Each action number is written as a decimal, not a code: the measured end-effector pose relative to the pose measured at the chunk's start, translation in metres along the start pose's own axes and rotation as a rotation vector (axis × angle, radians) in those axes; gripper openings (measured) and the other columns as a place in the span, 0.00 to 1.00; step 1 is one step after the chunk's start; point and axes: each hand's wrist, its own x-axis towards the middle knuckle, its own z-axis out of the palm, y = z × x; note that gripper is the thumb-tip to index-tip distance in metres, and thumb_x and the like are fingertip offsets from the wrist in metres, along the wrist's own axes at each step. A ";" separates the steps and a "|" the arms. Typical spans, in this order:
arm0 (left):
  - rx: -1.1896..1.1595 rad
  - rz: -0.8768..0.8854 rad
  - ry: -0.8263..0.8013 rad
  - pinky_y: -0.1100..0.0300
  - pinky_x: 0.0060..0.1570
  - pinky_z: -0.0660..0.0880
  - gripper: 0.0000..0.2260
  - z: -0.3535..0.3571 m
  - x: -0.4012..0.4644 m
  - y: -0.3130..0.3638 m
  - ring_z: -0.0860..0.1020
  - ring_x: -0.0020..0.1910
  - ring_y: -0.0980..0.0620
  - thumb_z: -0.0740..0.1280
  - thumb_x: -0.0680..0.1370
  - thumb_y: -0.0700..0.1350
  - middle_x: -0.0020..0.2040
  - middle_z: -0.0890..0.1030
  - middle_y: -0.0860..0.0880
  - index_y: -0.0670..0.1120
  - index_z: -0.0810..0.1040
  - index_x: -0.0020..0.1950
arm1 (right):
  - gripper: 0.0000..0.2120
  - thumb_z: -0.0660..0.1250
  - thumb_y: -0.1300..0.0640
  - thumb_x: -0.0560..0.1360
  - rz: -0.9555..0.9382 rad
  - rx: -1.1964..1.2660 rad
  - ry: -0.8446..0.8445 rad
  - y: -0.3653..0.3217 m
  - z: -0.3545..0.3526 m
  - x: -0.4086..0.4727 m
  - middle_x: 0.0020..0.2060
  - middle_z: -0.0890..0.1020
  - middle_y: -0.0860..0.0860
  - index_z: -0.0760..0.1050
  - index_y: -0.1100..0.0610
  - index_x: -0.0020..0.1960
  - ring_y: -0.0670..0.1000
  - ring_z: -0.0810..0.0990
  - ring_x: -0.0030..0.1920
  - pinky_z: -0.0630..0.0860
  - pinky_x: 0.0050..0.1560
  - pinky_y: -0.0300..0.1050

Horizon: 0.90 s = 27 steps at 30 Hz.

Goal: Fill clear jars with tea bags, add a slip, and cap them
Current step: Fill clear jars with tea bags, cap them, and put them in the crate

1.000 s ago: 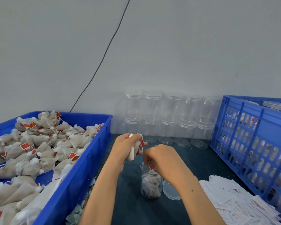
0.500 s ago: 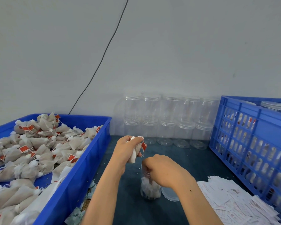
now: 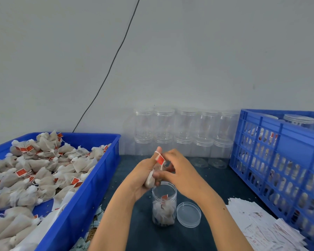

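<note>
An open clear jar [image 3: 164,205] stands on the dark table, about half filled with tea bags. Its clear lid [image 3: 188,214] lies flat just to its right. My left hand [image 3: 143,176] is above the jar and grips a bunch of beige tea bags [image 3: 150,180] with red tags. My right hand [image 3: 183,171] meets it from the right, its fingers pinching at the bags near the red tag [image 3: 160,159]. A pile of white paper slips [image 3: 261,227] lies at the right front.
A blue bin [image 3: 83,196] full of loose tea bags sits on the left. Two stacked rows of empty capped jars [image 3: 185,131] line the wall. A blue slatted crate [image 3: 279,160] holding filled jars stands on the right. A black cable runs up the wall.
My right hand has come up out of the jar mouth to the bags held in my left hand. The jar holds one more tea bag.
</note>
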 end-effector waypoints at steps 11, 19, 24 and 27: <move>0.147 0.003 -0.041 0.68 0.24 0.69 0.18 -0.004 -0.002 0.000 0.83 0.39 0.50 0.70 0.71 0.54 0.43 0.84 0.44 0.41 0.80 0.51 | 0.08 0.69 0.64 0.75 0.082 0.103 0.337 0.003 -0.009 0.002 0.35 0.81 0.44 0.79 0.52 0.40 0.42 0.79 0.36 0.78 0.38 0.35; 0.190 0.016 0.270 0.62 0.32 0.71 0.14 -0.019 0.003 -0.002 0.78 0.28 0.55 0.68 0.78 0.47 0.41 0.86 0.49 0.38 0.77 0.58 | 0.08 0.68 0.64 0.75 0.105 0.131 0.212 0.005 -0.011 0.001 0.37 0.81 0.48 0.78 0.53 0.41 0.46 0.80 0.37 0.81 0.38 0.41; 0.274 0.029 0.317 0.65 0.30 0.72 0.10 -0.023 0.005 -0.006 0.76 0.30 0.55 0.67 0.79 0.47 0.44 0.85 0.49 0.41 0.76 0.55 | 0.06 0.73 0.59 0.72 0.124 -0.032 -0.025 0.007 0.000 -0.001 0.35 0.82 0.46 0.78 0.52 0.39 0.43 0.80 0.36 0.78 0.41 0.40; 0.300 0.034 0.331 0.67 0.27 0.70 0.08 -0.025 0.005 -0.006 0.76 0.29 0.57 0.65 0.80 0.46 0.44 0.85 0.49 0.42 0.75 0.53 | 0.05 0.73 0.60 0.71 0.105 -0.209 -0.186 0.003 0.005 -0.002 0.37 0.82 0.45 0.79 0.51 0.42 0.42 0.80 0.39 0.75 0.44 0.37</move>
